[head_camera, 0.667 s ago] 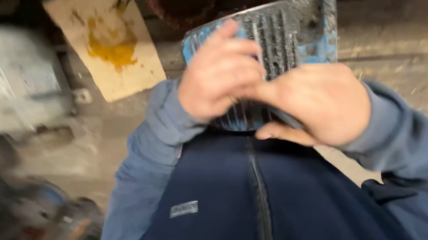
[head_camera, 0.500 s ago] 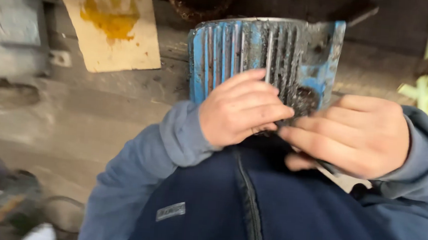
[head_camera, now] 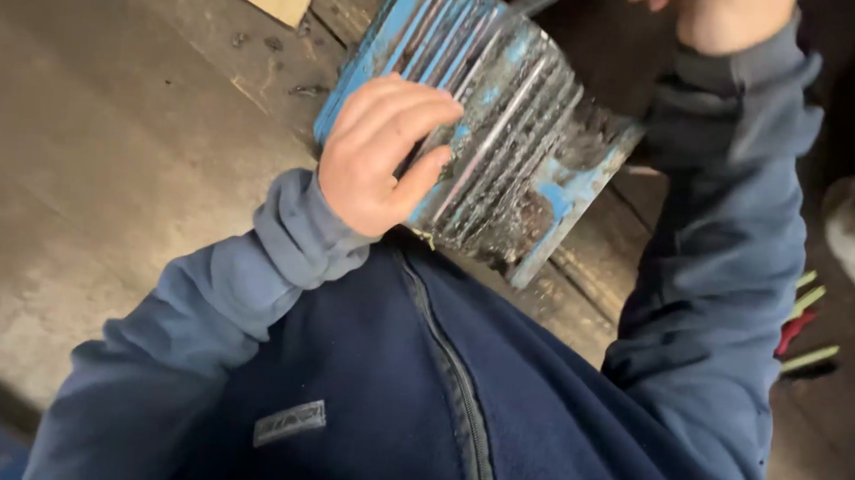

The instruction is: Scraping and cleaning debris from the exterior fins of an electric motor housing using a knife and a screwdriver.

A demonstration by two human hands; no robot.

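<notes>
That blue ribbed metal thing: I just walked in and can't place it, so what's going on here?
A person in a blue fleece is handling a worn blue finned metal housing, which looks like a motor casing, held in front of their body. The left hand grips its ribbed side. The right hand is raised at the top edge, mostly out of view. Below is a dusty concrete floor.

Light is soft and even, brightest on the concrete floor point(head_camera: 103, 147) at the left, which reads pale and a little washed out. The right side and the top right corner fall off into near black — detail there is lost. The ribbed blue housing point(head_camera: 496, 125) catches dull highlights along its fins, with no hard glare. Shadows are diffuse, deepest under the housing. The left hand point(head_camera: 378, 156) is fairly sharp; the right hand point(head_camera: 724, 10) is cut by the top edge and slightly soft — the frame's bottom edge blurs too.
</notes>
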